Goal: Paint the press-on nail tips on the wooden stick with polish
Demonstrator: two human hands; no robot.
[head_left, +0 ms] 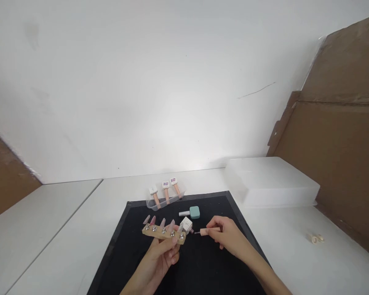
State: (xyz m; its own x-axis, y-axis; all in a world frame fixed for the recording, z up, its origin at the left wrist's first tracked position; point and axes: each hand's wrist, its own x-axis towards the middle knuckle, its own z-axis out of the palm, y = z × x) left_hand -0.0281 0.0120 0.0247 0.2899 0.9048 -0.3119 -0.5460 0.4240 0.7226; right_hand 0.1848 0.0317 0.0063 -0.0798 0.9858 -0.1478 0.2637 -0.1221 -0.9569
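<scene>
My left hand [162,258] is closed on a wooden nail stand [156,232], which carries a row of false nails on small metal studs. One nail [153,221] is a deeper pink; the others look pale. Just behind the stand's right end is a white nail polish bottle [186,223], tilted with its neck toward the right; whether my left fingers touch it, I cannot tell. Pinched in my right hand [224,234] is a peach-handled nail polish brush [204,232]. Its bristle tip points left, close to the bottle's neck.
A mint-green polish bottle [194,212] lies on the black mat [209,266]. Behind, a clear tray [153,205] holds three white bottles with peach caps. A white translucent box [270,180] stands at right, and small beige pieces [314,239] lie on the white table.
</scene>
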